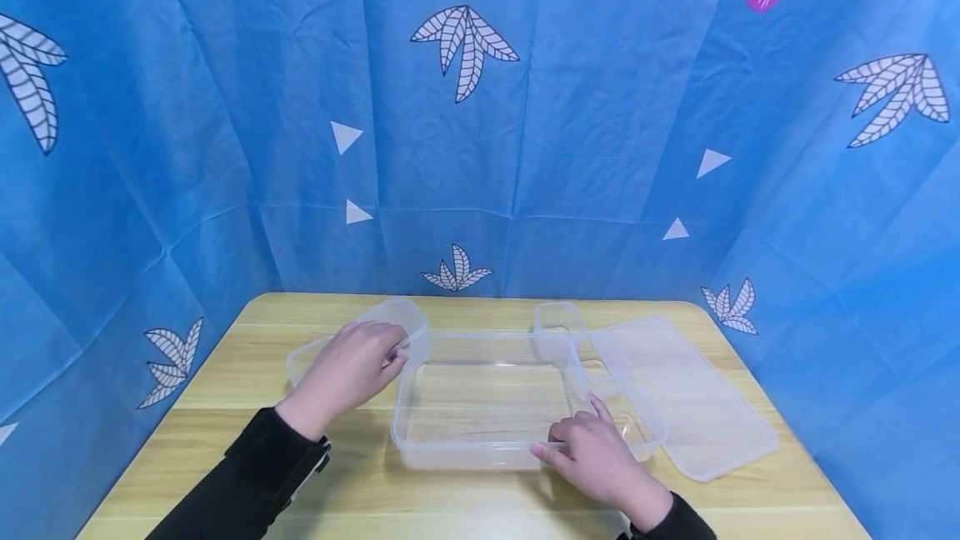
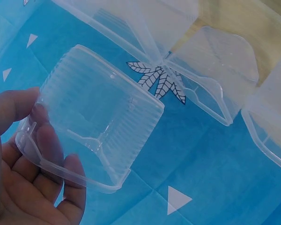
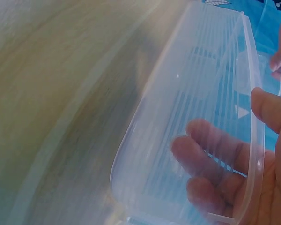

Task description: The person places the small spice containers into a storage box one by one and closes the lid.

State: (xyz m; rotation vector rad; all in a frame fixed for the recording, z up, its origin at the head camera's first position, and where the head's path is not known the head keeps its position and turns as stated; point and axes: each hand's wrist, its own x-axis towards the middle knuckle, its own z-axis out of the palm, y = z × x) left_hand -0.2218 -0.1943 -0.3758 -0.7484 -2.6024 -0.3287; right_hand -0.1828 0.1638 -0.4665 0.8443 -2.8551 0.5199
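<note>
A large, clear rectangular plastic box (image 1: 442, 457) stands open-topped in the middle of the table. My right hand (image 1: 596, 452) grips its rim near the front right corner, thumb on the rim and fingers showing through the wall in the right wrist view. Beyond its back left corner, my left hand (image 1: 348, 369) holds a small clear plastic container (image 2: 107, 110) by one edge. That container is tilted, with ribbed sides, and several left fingers show through the plastic in the left wrist view.
Another clear container (image 1: 298, 365) is partly hidden behind my left hand. Right of the box are a small container (image 1: 558, 313), a second one (image 1: 611, 354) and a third (image 1: 651, 417). A flat translucent lid (image 1: 705, 411) lies farther right. Blue curtain (image 1: 585, 148) surrounds the wooden table (image 1: 217, 440).
</note>
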